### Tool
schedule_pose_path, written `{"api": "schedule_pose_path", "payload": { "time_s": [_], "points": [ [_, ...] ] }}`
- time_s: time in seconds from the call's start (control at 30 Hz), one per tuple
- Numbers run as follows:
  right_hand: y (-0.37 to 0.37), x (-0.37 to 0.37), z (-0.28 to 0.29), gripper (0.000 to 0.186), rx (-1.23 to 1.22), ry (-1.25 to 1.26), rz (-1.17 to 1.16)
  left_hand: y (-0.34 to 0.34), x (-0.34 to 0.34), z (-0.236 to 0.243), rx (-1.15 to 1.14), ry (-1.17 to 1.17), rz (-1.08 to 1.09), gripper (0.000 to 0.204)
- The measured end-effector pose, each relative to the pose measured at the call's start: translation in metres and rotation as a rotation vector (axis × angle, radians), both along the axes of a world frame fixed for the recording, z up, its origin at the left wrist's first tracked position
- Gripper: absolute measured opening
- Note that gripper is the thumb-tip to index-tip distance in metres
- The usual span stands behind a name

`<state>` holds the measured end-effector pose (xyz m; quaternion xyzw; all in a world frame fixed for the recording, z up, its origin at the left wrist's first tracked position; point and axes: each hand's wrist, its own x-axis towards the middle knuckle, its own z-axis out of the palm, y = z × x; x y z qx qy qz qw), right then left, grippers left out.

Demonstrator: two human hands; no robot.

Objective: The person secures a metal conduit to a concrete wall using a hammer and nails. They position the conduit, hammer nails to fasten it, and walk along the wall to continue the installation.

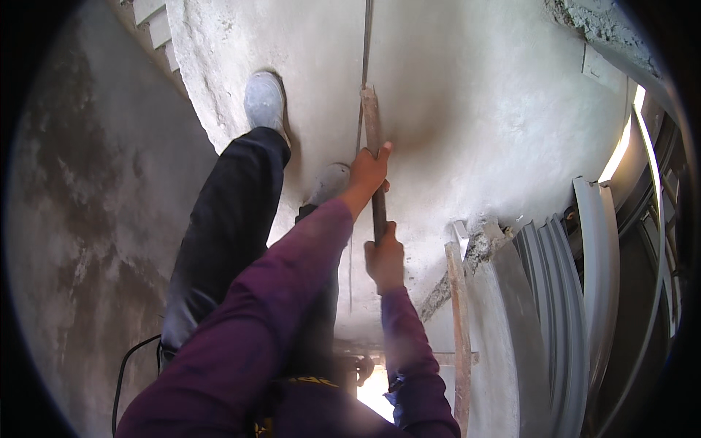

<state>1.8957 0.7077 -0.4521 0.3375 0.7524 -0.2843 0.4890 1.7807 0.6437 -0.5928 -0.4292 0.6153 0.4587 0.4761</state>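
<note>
A brown, weathered bar (372, 120), wood or rusty metal, is gripped in both my hands, its free end pointing away from me. My left hand (369, 174) wraps round its middle, thumb up along it. Closer to my body, my right hand (385, 261) closes round the near end. Beside the bar runs a long thin dark rod or cord (366, 44), reaching to the far edge of view. Whether the bar touches this line cannot be made out. Below lies the pale, dusty concrete surface (482, 109). Purple sleeves cover both forearms.
My dusty shoe (264, 101) stands left of the bar; the other is partly behind my left arm. Grey corrugated metal sheets (558, 292) lean at right, near a rusty upright strip (458, 328). Broken concrete (482, 244) juts out there. A stained wall or floor (87, 241) lies left.
</note>
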Motion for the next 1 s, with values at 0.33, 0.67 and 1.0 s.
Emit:
{"api": "schedule_pose_path", "payload": {
  "time_s": [0.33, 0.67, 1.0],
  "points": [
    [0.045, -0.071, 0.041, 0.031, -0.255, -0.201, -0.409, -0.091, -0.013, -0.107, -0.069, 0.364, -0.454, 0.039],
    [0.064, -0.136, 0.084, 0.03, -0.166, -0.228, -0.58, -0.024, 0.042, -0.104, -0.124, 0.334, -0.45, 0.033],
    [0.066, -0.109, 0.124, 0.035, 0.001, -0.238, -0.329, -0.021, 0.018, -0.042, 0.14, 0.385, -0.396, 0.021]
  ]
}}
